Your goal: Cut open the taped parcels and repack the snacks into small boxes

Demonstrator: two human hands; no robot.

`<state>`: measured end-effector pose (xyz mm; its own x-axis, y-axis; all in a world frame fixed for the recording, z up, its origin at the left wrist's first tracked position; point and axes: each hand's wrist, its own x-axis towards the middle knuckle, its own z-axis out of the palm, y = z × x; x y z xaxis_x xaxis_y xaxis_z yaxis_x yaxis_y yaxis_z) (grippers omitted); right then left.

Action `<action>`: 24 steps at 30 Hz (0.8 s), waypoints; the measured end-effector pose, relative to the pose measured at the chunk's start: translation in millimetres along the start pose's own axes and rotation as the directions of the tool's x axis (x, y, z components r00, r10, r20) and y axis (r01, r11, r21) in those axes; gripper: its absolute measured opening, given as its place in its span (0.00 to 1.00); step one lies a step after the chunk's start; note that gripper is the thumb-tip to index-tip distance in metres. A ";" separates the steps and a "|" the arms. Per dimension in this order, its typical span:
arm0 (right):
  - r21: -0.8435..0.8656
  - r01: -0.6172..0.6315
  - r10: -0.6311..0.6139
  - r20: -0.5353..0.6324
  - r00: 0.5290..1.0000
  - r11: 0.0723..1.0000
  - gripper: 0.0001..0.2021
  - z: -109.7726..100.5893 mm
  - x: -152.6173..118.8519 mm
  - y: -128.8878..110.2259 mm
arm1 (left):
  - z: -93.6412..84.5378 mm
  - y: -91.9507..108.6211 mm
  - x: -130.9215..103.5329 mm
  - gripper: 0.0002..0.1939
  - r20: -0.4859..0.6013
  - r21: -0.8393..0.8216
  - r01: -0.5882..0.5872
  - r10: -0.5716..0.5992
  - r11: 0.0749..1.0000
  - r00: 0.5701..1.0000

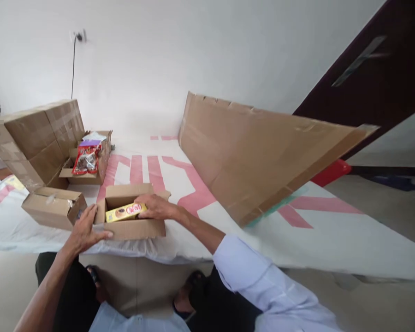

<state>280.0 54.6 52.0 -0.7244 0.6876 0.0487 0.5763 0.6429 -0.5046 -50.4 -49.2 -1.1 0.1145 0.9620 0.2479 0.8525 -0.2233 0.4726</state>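
Observation:
An open cardboard box (134, 229) stands at the table's near edge, its flaps folded outward. My right hand (154, 206) grips the right end of a yellow snack box (122, 212), which lies slanted in the mouth of the cardboard box. Beside the box's left flap is my left hand (86, 230), thumb and fingers spread; its fingertips are at the flap. Just left of that hand sits a second, smaller cardboard box (50, 212) with its top flaps folded over. What lies deeper inside the open box is hidden.
Behind on the left, another open carton (102, 161) holds red snack packets (87, 159). Stacked cartons (38, 138) form a wall there. A large cardboard sheet (259, 152) leans across the right of the covered table (332, 244). A red object (332, 172) shows behind it.

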 end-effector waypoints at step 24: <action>0.803 0.111 0.303 -0.344 0.889 0.586 0.42 23.4 63.2 -5.9 | -4.2 62.1 131.4 0.38 0.065 -0.955 0.099 -0.130 0.280 0.989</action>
<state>222.0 86.4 37.9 -0.3394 0.9218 0.1872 -0.0467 0.1822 -0.9821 15.4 62.7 64.4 0.0358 0.9909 0.1295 -0.2372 -0.1175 0.9643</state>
